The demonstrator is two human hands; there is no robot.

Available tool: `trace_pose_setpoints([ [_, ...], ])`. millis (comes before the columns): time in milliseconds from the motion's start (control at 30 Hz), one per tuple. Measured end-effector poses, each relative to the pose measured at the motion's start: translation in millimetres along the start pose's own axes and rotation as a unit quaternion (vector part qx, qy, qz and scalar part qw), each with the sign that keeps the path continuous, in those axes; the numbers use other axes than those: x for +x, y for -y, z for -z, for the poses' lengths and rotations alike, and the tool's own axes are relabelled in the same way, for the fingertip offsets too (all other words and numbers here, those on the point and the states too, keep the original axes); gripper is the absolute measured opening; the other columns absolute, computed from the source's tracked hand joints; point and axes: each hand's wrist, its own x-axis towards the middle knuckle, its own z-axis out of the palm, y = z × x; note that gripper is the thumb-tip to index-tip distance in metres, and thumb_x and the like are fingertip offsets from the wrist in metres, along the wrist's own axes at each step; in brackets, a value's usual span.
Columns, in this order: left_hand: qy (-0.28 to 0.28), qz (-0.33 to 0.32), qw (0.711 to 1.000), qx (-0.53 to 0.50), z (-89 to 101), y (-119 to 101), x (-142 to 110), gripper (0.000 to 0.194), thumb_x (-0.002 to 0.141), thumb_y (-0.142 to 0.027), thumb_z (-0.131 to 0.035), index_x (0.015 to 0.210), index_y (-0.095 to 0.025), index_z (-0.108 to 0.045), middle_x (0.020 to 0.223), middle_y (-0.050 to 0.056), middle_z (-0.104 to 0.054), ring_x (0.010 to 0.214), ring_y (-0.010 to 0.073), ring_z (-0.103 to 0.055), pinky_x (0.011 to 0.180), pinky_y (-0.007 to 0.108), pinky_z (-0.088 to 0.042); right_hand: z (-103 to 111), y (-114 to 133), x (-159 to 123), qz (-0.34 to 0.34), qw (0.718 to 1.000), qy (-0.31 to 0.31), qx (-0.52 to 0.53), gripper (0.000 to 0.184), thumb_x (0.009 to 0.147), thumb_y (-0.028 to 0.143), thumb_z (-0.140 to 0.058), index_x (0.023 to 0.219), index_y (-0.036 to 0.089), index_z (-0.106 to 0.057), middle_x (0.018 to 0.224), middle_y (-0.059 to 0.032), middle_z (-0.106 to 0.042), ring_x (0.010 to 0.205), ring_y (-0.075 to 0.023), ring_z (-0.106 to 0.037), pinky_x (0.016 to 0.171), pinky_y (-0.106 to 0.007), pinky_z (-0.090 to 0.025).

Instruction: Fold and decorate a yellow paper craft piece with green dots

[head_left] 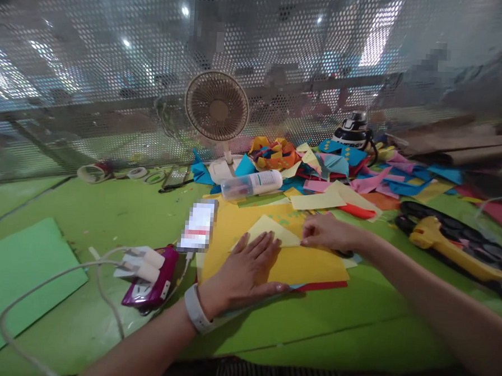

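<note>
A folded piece of pale yellow paper [269, 227], pointed at the top, lies on a stack of yellow paper sheets [322, 267]. My left hand [250, 269] is spread flat, its fingertips resting on the lower part of the pale piece and its palm on the stack. At the right corner of that same piece, my right hand [322, 232] is closed, with its curled fingers at the paper's tip. A red and a blue sheet edge peek out below the stack. Partly hidden under my right wrist is a dark handle loop [343, 253].
A phone [197, 225] and a purple power block [156, 278] with cables lie left, near a green sheet [27, 288]. Behind the stack are a clear bottle [251, 184], a fan [217, 106] and colourful paper scraps [373, 183]. A yellow-handled tool [458, 252] lies right.
</note>
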Motion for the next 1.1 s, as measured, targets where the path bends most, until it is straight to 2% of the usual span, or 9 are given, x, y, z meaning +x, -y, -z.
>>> trace_pose_setpoints([
  [167,0.004,-0.015,1.0,-0.01,4.4,3.6,-0.5,0.075,0.088,-0.067,-0.021,0.147,-0.025,-0.005,0.153,0.004,-0.009,0.14,0.0194,-0.006,0.114,0.043,-0.004,1.6,1.9,-0.9,-0.006,1.0,0.005,0.003,0.012,0.073,0.032,-0.062,0.071,0.021,-0.067,0.075,-0.0029,-0.069,0.073,-0.0192,-0.062,0.061,-0.026,-0.042],
  [433,0.0,-0.008,1.0,0.001,1.9,2.9,0.8,0.077,0.087,-0.068,-0.022,0.147,-0.023,-0.006,0.153,0.006,-0.008,0.14,0.0227,-0.008,0.113,0.045,-0.003,4.9,5.1,-1.3,-0.018,1.0,0.0,-0.007,0.011,0.072,0.033,-0.064,0.069,0.023,-0.067,0.075,-0.0021,-0.07,0.076,-0.0195,-0.062,0.068,-0.027,-0.042],
  [733,0.0,-0.003,1.0,0.0,3.7,1.3,1.1,0.079,0.086,-0.07,-0.02,0.146,-0.019,-0.015,0.152,0.008,-0.012,0.14,0.0226,-0.01,0.113,0.045,-0.005,27.2,-3.6,-11.7,-0.034,0.999,0.023,-0.026,0.009,0.072,0.029,-0.063,0.069,0.021,-0.065,0.07,-0.0014,-0.069,0.065,-0.0169,-0.061,0.056,-0.024,-0.042],
  [800,-0.001,-0.003,1.0,-0.004,3.2,1.1,1.1,0.081,0.085,-0.071,-0.021,0.146,-0.018,-0.016,0.152,0.009,-0.013,0.14,0.0229,-0.01,0.113,0.046,-0.005,27.3,5.6,-14.1,-0.039,0.998,-0.022,-0.038,0.013,0.076,0.031,-0.058,0.075,0.02,-0.065,0.075,-0.0031,-0.069,0.069,-0.0182,-0.062,0.06,-0.026,-0.044],
  [833,-0.003,-0.002,1.0,-0.007,2.8,1.0,1.0,0.082,0.085,-0.072,-0.021,0.146,-0.017,-0.017,0.152,0.01,-0.014,0.14,0.0229,-0.011,0.113,0.046,-0.005,23.1,13.5,-15.4,-0.037,0.996,-0.06,-0.048,0.017,0.078,0.033,-0.055,0.081,0.019,-0.065,0.082,-0.0049,-0.07,0.075,-0.0198,-0.063,0.065,-0.029,-0.045],
  [900,-0.006,-0.001,1.0,-0.012,2.0,1.0,0.7,0.083,0.084,-0.072,-0.021,0.146,-0.017,-0.018,0.152,0.01,-0.015,0.14,0.0227,-0.011,0.113,0.045,-0.004,5.2,33.1,-18.6,-0.008,0.98,-0.18,-0.086,0.029,0.082,0.037,-0.051,0.098,0.017,-0.064,0.102,-0.01,-0.068,0.094,-0.0242,-0.061,0.081,-0.036,-0.045],
  [933,-0.008,-0.001,1.0,-0.014,1.5,1.1,0.6,0.084,0.084,-0.073,-0.022,0.146,-0.016,-0.018,0.152,0.01,-0.015,0.14,0.0227,-0.011,0.113,0.045,-0.004,-7.4,43.0,-20.6,0.027,0.973,-0.199,-0.11,0.038,0.083,0.037,-0.049,0.112,0.015,-0.06,0.117,-0.0125,-0.062,0.109,-0.0266,-0.055,0.092,-0.04,-0.041],
  [1000,-0.011,-0.003,1.0,-0.018,0.3,1.7,0.3,0.084,0.084,-0.072,-0.022,0.146,-0.016,-0.016,0.152,0.01,-0.014,0.14,0.0226,-0.01,0.113,0.045,-0.004,-34.6,58.8,-25.2,0.092,0.971,-0.151,-0.161,0.056,0.085,0.04,-0.046,0.13,0.007,-0.048,0.137,-0.0188,-0.046,0.126,-0.0295,-0.041,0.103,-0.044,-0.032],
  [1100,-0.013,-0.007,1.0,-0.024,-1.5,3.1,0.7,0.083,0.084,-0.072,-0.023,0.147,-0.019,-0.012,0.153,0.009,-0.011,0.14,0.0221,-0.009,0.113,0.045,-0.005,-64.6,68.3,-30.4,0.105,0.966,-0.099,-0.213,0.068,0.09,0.049,-0.037,0.135,0.0,-0.04,0.144,-0.0225,-0.033,0.135,-0.03,-0.026,0.11,-0.047,-0.02],
])
